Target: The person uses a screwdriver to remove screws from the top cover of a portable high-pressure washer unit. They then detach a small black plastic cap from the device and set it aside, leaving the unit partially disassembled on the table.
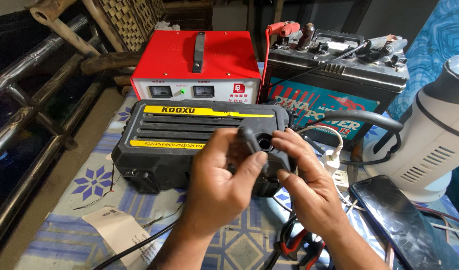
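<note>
Both hands, left hand [224,182] and right hand [304,185], clamp the yellow-striped black washer's fitting [262,145].

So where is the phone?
In the head view, the dark phone lies flat at the lower right, just right of the right hand and beside the white appliance.

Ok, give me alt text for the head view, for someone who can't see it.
Left hand and right hand together grip a small black fitting in front of a black and yellow pressure washer case. Behind stand a red charger and a car battery; a phone lies at right.
</note>
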